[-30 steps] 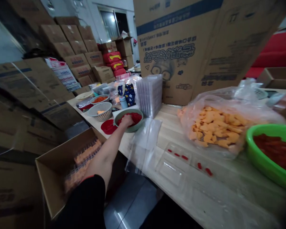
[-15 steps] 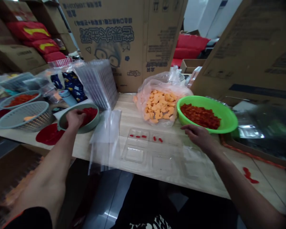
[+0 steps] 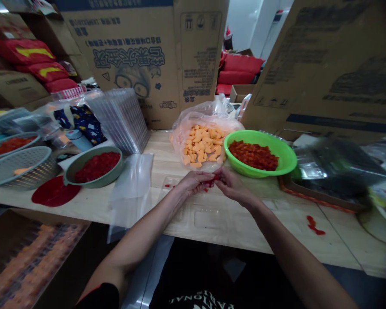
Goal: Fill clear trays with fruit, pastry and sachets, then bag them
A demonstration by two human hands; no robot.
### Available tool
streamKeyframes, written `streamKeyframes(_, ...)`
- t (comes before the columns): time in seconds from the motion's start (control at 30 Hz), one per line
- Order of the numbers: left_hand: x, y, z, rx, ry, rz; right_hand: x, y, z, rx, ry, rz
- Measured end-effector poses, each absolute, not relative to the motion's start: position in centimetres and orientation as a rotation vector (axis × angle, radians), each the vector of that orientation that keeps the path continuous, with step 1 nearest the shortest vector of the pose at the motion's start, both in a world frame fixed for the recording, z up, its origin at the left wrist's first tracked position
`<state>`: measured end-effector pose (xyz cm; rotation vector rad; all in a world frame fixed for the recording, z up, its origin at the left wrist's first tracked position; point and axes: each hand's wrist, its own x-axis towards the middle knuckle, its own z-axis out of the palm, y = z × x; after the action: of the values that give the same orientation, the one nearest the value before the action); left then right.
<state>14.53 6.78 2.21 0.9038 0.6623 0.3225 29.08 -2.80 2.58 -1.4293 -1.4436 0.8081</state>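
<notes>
My left hand (image 3: pixel 194 182) and my right hand (image 3: pixel 230 185) meet over the clear plastic tray (image 3: pixel 207 217), fingers closed. Small red pieces (image 3: pixel 213 179) are pinched between their fingertips; how many each hand has, I cannot make out. A few more red pieces (image 3: pixel 169 186) lie in the tray's far compartments, partly hidden by my left hand. To the left stands a grey-green bowl (image 3: pixel 93 183) of dark red pieces. Close behind my right hand is a bright green bowl (image 3: pixel 284 150) filled with orange-red pieces.
Behind the tray sits a clear bag of orange shapes (image 3: pixel 202 143). Flat plastic sleeves (image 3: pixel 131 184), a stack of clear trays (image 3: pixel 124 118) and a red lid (image 3: pixel 54 193) are on the left. Loose red strips (image 3: pixel 314 225) lie right. Large cardboard boxes (image 3: pixel 141 56) stand behind.
My left hand has left the grey-green bowl and moved right, over the tray, with red pieces. My right hand has come left from beside the green bowl to meet it. The view has shifted.
</notes>
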Motion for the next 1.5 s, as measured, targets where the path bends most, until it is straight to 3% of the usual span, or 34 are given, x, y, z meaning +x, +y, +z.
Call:
streamKeyframes(0.2,13.7,8.3,1.3,0.741,0.703,0.364,30.8,-3.0,1.4,-1.506,-1.317,0.837)
streamKeyframes(0.43,11.0,10.0,-1.0,1.776,0.997,0.393,30.2,-2.2,-2.2,-2.004,-1.924,0.495)
streamKeyframes(0.7,11.4,10.3,-1.8,2.171,0.836,0.189,30.3,-1.5,-2.1,-2.137,-2.015,0.404)
streamKeyframes(1.17,12.8,9.4,-2.2,2.345,0.611,0.135,30.2,-2.3,-0.8,-2.221,-2.238,0.4)
streamKeyframes(1.5,13.5,9.7,-3.7,2.373,0.706,0.083,29.3,-3.1,0.4,-2.219,-2.328,0.342)
